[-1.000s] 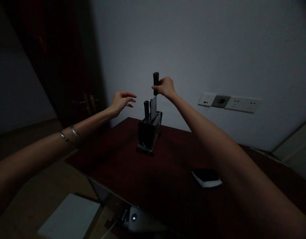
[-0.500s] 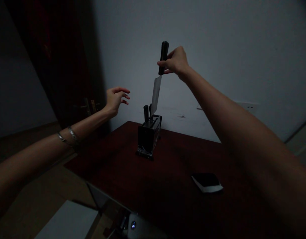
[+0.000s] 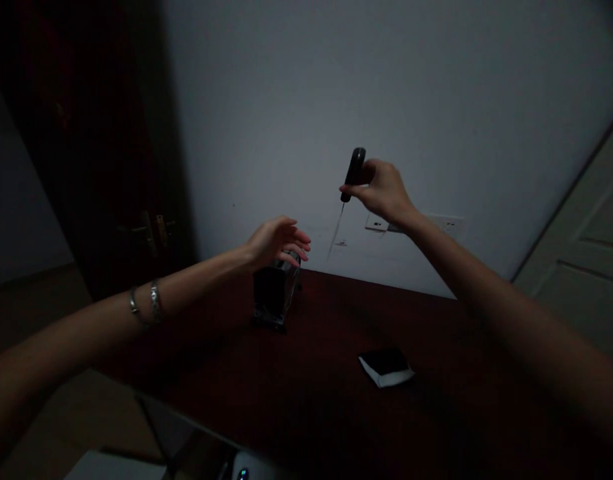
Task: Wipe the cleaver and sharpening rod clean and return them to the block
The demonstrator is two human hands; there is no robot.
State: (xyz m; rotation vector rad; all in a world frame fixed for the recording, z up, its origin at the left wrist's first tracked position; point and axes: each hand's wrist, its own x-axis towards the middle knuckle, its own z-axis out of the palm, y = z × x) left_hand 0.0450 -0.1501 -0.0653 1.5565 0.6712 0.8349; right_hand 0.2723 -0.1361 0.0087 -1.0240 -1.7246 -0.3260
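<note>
You are holding a knife [image 3: 345, 200] by its dark handle in your right hand [image 3: 384, 193], fingers pinched around the grip, the thin blade pointing down over the far edge of the dark red table [image 3: 336, 373]. Your left hand [image 3: 276, 241] is hovering over the knife block [image 3: 274, 293], fingers loosely spread and gripping nothing. The blade is looking stiff, sharp and slick, so the handle is the safe place to grasp. A small black-and-white block [image 3: 386, 368] is lying nearby.
</note>
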